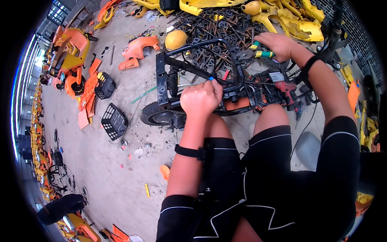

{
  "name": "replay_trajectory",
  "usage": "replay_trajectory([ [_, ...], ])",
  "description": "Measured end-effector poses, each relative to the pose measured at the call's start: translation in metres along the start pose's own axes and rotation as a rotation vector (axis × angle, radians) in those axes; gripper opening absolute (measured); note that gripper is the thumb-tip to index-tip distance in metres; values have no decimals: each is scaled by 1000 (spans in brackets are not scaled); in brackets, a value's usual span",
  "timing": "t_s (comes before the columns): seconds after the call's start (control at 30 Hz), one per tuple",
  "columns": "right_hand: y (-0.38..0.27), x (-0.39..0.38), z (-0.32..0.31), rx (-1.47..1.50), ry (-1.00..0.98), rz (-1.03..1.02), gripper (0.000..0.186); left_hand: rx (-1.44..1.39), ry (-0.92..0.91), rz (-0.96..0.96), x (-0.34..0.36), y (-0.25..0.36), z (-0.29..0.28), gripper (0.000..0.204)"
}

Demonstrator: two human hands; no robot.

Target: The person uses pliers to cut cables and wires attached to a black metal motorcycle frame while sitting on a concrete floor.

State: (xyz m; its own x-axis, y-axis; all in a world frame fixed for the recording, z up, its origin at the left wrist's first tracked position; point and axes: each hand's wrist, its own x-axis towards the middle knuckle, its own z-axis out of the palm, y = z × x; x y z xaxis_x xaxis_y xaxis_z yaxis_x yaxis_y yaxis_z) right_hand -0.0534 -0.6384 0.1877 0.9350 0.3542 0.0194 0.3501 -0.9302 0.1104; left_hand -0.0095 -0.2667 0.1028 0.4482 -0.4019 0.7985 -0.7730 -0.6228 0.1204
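In front of me stands a stripped scooter frame (161,80) of black metal tubes, with a wheel (155,114) at its left end. My right hand (278,46) is closed on pliers (264,53) with green and yellow handles, their dark jaws close to the frame's curved tube. My left hand (201,97) makes a fist over the frame's middle. A small blue piece shows by its thumb, but what the fist holds is hidden. To the right, a red cordless drill (287,90) rests on the frame among wires and dark parts.
Beyond the frame lies a heap of rusty metal parts (217,36), with yellow body panels (298,28) behind it. Two black baskets (114,121) and orange panels (139,48) are on the floor at left. Yellow scooters (37,141) line the far left; a grey panel (307,151) lies beside my right leg.
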Motion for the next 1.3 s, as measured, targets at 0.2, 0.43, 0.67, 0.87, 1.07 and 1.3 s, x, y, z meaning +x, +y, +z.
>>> replay_trajectory([
  [0.2, -132, -54, -18, 51, -51, 550, 83, 64, -9, 18, -3, -6, -5, 37],
  [0.43, -264, -25, 10, 91, 216, 1145, 82, 85, 8, 56, 2, 5, 1, 40],
  [0.67, -182, -65, 24, 261, 176, 763, 84, 148, -31, 79, 0, 0, -1, 40],
  [0.87, -70, -64, 27, 150, 37, 338, 96, 116, -54, 66, 0, 6, -3, 37],
  [1.07, 0, -10, 32, 6, 59, 28, 93, 96, -30, 61, 1, 4, -1, 37],
  [1.3, -104, -55, -11, -3, 1, 432, 91, 118, -19, 66, 0, -1, -5, 37],
])
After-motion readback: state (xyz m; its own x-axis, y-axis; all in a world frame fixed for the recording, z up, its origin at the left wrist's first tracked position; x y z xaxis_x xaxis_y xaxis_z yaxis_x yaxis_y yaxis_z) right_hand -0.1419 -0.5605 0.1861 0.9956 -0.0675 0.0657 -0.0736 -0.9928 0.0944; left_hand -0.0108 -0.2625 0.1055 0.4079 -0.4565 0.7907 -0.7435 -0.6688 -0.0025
